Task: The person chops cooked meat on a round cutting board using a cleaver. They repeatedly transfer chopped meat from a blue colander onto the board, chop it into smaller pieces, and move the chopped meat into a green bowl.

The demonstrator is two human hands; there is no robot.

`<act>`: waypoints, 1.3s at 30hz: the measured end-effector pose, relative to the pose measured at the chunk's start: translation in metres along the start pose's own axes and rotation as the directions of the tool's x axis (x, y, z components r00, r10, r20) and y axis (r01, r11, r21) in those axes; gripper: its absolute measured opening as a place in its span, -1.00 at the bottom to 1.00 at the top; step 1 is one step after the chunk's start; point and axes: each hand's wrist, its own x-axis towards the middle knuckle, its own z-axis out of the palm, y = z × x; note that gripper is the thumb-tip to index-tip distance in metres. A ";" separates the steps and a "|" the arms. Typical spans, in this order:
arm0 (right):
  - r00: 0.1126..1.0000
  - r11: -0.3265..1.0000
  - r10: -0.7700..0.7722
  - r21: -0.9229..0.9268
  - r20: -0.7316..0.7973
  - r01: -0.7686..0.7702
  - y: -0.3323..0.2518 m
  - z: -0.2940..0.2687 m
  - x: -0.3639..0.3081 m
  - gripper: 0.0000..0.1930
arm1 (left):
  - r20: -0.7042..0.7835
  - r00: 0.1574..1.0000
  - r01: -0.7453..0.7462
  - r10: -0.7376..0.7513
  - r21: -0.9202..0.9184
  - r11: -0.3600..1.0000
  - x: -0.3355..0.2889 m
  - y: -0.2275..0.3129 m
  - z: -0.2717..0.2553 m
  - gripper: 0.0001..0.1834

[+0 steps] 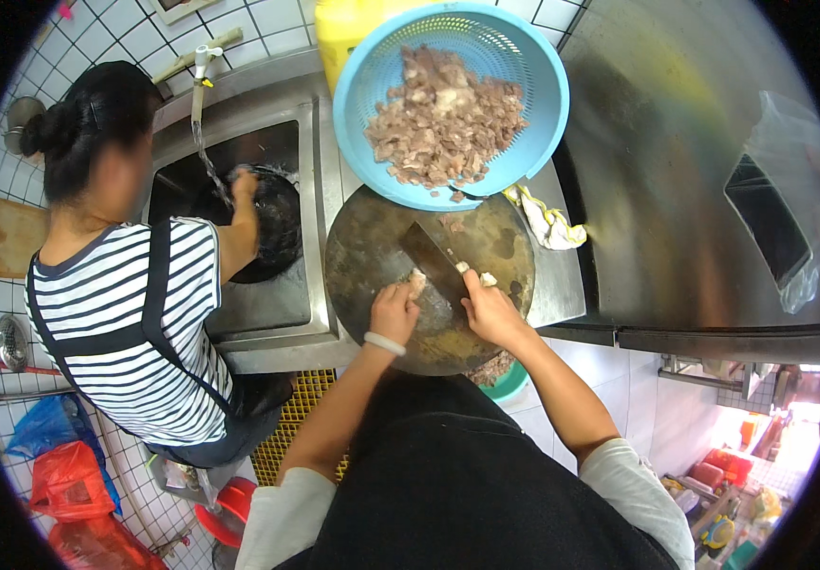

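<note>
My right hand [491, 309] grips a cleaver [426, 249] whose wide dark blade slants up and left over the round chopping board [362, 247]. Beside the blade, the fingers of my left hand [395, 312] are closed on a small pale piece of meat [417, 279], pressing it to the board. A white band circles my left wrist. Small whitish bits lie near my right fingers. At the far side of the board, a light-blue plastic colander [353, 123] holds a heap of sliced brownish-pink meat [448, 119]; its rim overlaps the board's far edge.
Left of me, a person in a striped shirt [130, 323] rinses a black wok [272, 228] in the steel sink [310, 285] under a running tap [204, 62]. A cloth [547, 220] lies right of the board. A green basin [509, 382] of meat sits below its near edge.
</note>
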 end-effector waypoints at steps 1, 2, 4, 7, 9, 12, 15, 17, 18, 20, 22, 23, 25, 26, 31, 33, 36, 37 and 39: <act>1.000 0.999 0.026 -0.023 0.008 -0.025 -0.003 -0.002 -0.009 -0.73 | 0.012 0.995 -0.096 0.096 -0.026 0.995 0.005 -0.006 -0.007 -0.81; 0.999 0.998 0.051 -0.047 0.016 -0.050 -0.004 -0.003 -0.013 -0.72 | 0.062 0.988 -0.133 0.139 -0.095 0.987 0.005 -0.009 -0.015 -0.81; 0.997 0.990 0.070 -0.123 0.041 -0.064 -0.005 0.004 -0.016 -0.71 | 0.089 0.992 -0.073 0.088 -0.166 0.983 0.003 -0.014 -0.013 -0.79; 0.998 0.986 0.057 -0.157 -0.004 -0.056 -0.026 -0.004 -0.014 -0.70 | 0.157 0.987 0.060 -0.022 -0.240 0.969 0.003 -0.008 -0.016 -0.79; 0.994 0.991 0.006 -0.135 -0.108 -0.021 -0.044 -0.013 -0.014 -0.70 | 0.146 0.989 0.036 -0.001 -0.234 0.972 0.003 -0.008 -0.015 -0.80; 0.997 0.989 0.072 -0.128 0.016 -0.070 -0.029 0.022 0.008 -0.78 | 0.091 0.988 -0.111 0.127 -0.166 0.980 0.000 -0.012 -0.007 -0.84; 0.997 0.996 0.061 -0.063 0.049 -0.057 -0.010 0.042 0.021 -0.78 | 0.087 0.992 -0.085 0.096 -0.124 0.989 -0.005 -0.014 -0.005 -0.87; 1.000 0.999 0.009 0.041 0.004 -0.009 0.013 0.029 0.029 -0.75 | 0.062 0.998 -0.024 0.034 -0.143 0.989 -0.003 -0.011 0.000 -0.88; 0.999 0.998 -0.041 0.053 -0.016 0.042 0.019 0.022 0.029 -0.74 | 0.057 0.998 -0.003 0.013 -0.162 0.987 -0.005 -0.011 0.001 -0.88; 1.000 0.998 -0.016 -0.055 -0.026 0.015 -0.005 -0.002 0.026 -0.71 | 0.027 0.999 0.044 -0.040 -0.185 0.982 -0.005 -0.013 0.005 -0.89; 0.998 0.995 0.046 -0.091 -0.034 -0.048 -0.037 -0.023 0.010 -0.69 | -0.005 1.000 0.006 -0.007 -0.158 0.987 -0.004 -0.013 0.005 -0.88; 0.999 0.992 0.053 -0.111 -0.007 -0.053 -0.032 -0.004 0.014 -0.70 | -0.016 1.000 -0.014 0.012 -0.148 0.989 -0.004 -0.013 0.006 -0.88; 0.996 0.986 0.075 -0.153 0.039 -0.068 -0.017 0.035 0.023 -0.71 | -0.010 0.998 -0.060 0.059 -0.135 0.989 -0.005 -0.011 0.007 -0.87; 0.994 0.983 0.099 -0.158 0.052 -0.090 -0.014 0.037 0.023 -0.72 | -0.011 0.996 -0.085 0.084 -0.124 0.989 -0.003 -0.012 0.007 -0.86; 1.000 0.999 -0.016 -0.041 0.014 0.017 0.001 0.013 0.033 -0.73 | 0.007 0.999 0.032 -0.032 -0.239 0.970 -0.004 -0.017 0.009 -0.88; 1.000 0.993 -0.018 -0.113 0.001 0.018 -0.022 -0.008 0.023 -0.74 | 0.001 0.999 0.051 -0.053 -0.252 0.966 -0.005 -0.020 0.008 -0.88; 0.995 0.986 0.084 -0.152 0.052 -0.075 -0.017 0.030 0.030 -0.72 | 0.036 0.999 0.027 -0.019 -0.226 0.974 -0.004 -0.017 0.012 -0.89; 0.991 0.981 0.112 -0.165 0.071 -0.099 -0.012 0.047 0.034 -0.72 | 0.044 0.999 0.006 0.003 -0.219 0.976 -0.005 -0.019 0.014 -0.89; 0.993 0.987 0.102 -0.135 0.063 -0.093 -0.011 0.047 0.041 -0.71 | 0.037 0.999 -0.020 0.027 -0.187 0.982 0.002 -0.023 0.014 -0.88</act>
